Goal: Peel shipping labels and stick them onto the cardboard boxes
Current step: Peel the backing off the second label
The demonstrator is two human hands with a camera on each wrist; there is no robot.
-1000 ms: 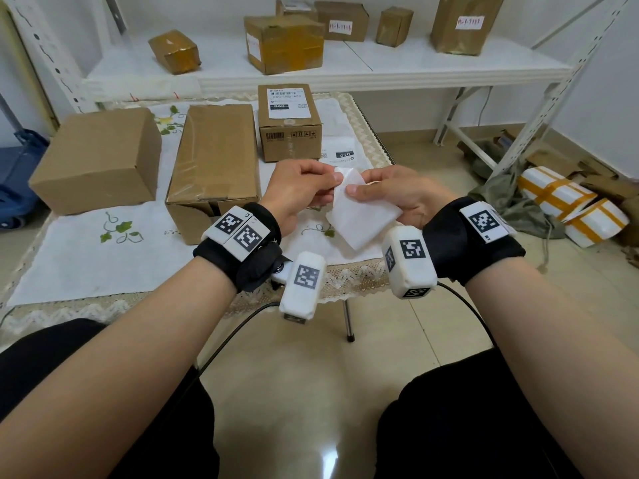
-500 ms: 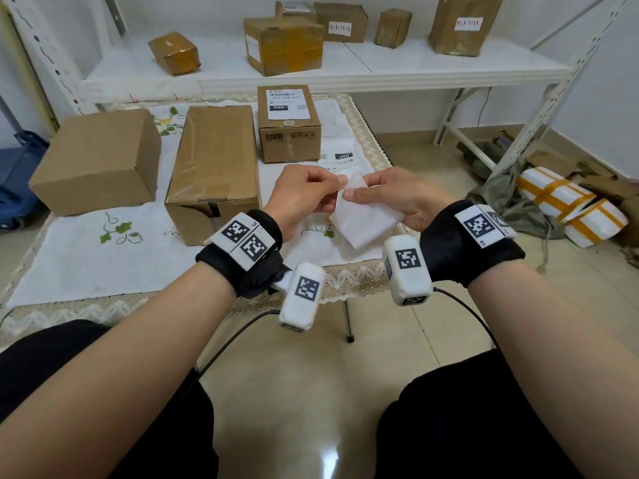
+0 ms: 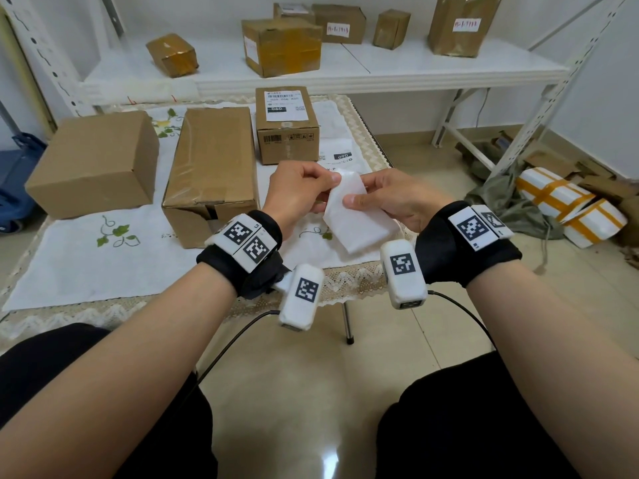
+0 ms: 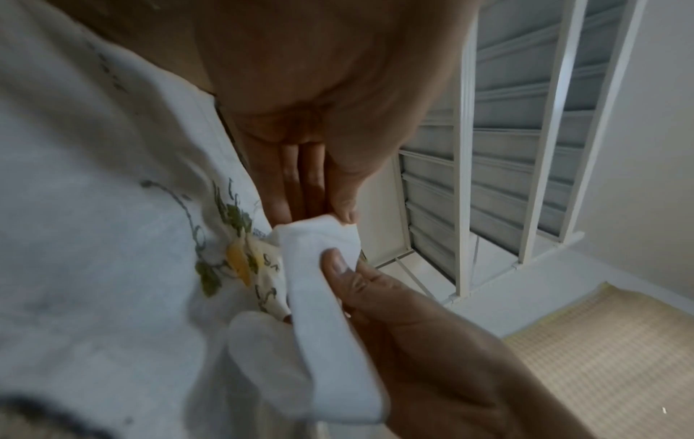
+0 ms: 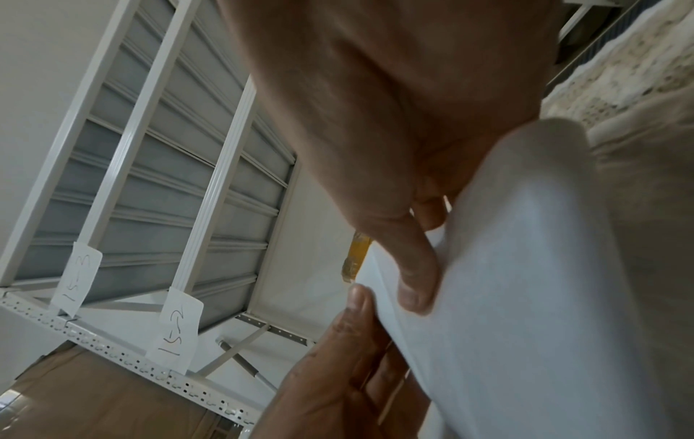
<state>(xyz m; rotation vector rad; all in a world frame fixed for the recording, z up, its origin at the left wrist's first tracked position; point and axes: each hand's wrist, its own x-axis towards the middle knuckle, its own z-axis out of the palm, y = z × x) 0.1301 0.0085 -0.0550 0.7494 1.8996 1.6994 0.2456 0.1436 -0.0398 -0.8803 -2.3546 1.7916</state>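
Note:
Both hands hold one white label sheet (image 3: pixel 356 219) over the table's near right edge, blank side up. My left hand (image 3: pixel 304 191) pinches its top corner between thumb and fingers. My right hand (image 3: pixel 390 198) grips the sheet (image 4: pixel 323 297) just below, thumb on top. The right wrist view shows that thumb pressed on the sheet (image 5: pixel 525 297). Three cardboard boxes stand on the table: a plain one (image 3: pixel 93 164) at left, a taped one (image 3: pixel 214 167) in the middle, and a small one (image 3: pixel 287 126) behind that bears a printed label.
A floral tablecloth (image 3: pixel 86 261) covers the table. More label sheets (image 3: pixel 340 157) lie beside the small box. A white shelf (image 3: pixel 380 67) behind carries several parcels. White parcels with orange tape (image 3: pixel 567 209) and scraps lie on the floor at right.
The hands have risen slightly and drawn closer together. The sheet's top corner now bends between the left fingers and the right thumb.

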